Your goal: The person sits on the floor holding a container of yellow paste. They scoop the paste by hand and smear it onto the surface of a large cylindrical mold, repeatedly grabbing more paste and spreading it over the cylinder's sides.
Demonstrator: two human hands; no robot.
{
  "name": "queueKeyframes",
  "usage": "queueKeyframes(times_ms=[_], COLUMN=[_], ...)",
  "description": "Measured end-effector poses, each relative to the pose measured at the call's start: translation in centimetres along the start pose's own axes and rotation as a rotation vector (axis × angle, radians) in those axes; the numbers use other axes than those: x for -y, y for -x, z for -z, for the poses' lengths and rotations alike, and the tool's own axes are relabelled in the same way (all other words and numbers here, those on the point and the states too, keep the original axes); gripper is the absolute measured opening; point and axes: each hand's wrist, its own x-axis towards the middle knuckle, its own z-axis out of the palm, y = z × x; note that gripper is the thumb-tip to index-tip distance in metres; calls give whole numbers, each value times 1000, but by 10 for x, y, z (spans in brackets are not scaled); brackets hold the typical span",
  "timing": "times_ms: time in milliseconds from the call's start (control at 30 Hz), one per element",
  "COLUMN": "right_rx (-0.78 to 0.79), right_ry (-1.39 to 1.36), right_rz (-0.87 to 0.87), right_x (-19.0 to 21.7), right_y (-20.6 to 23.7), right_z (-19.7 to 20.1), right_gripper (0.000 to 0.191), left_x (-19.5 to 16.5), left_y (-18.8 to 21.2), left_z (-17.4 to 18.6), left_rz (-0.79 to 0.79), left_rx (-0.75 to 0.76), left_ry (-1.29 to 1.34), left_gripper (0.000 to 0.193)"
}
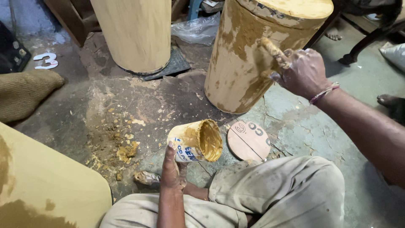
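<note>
Right hand's grip (301,71) is pressed together around a paste-caked applicator (273,51), its tip laid against the side of the tall, tan wooden cylinder (240,63) that stands on the cracked grey floor (295,126) towards the far edge. That cylinder leans a little, its long axis running up and away from the person, and its flank carries wet smears of mustard-brown paste. From the grip the cylinder lies straight to the left, already touching the tool, so the right hand is by far the nearer of the two.

Lower down, the left hand (173,169) wraps a small yellowish tin (195,141) from below, thumb along its wall; the grip is closed on it. It is tipped on its side with the mouth turned right, towards the cylinder, and thick ochre paste coats the inside. Just beside the tin, on the floor, lies a flat round pinkish lid (249,140).

A second cylinder (135,33), evenly pale, stands at the far side on a dark mat. Crumbs of dried paste (126,150) litter the floor left of the tin. A tan rounded board (46,185) fills the near left corner.
</note>
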Motion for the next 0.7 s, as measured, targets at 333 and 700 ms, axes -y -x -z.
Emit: queueKeyframes(times_ms=[333, 700], right_rx=[-153, 22], right_ry=[70, -1652], right_rz=[-62, -266], right_x=[-15, 78], right_y=[-1, 130], right_z=[-4, -8], right_gripper=[61, 50], left_x=[4, 3], left_y=[0, 1], left_z=[5, -4], left_rz=[13, -5], left_rx=[10, 64], left_ry=[-10, -36], left_gripper=[73, 78])
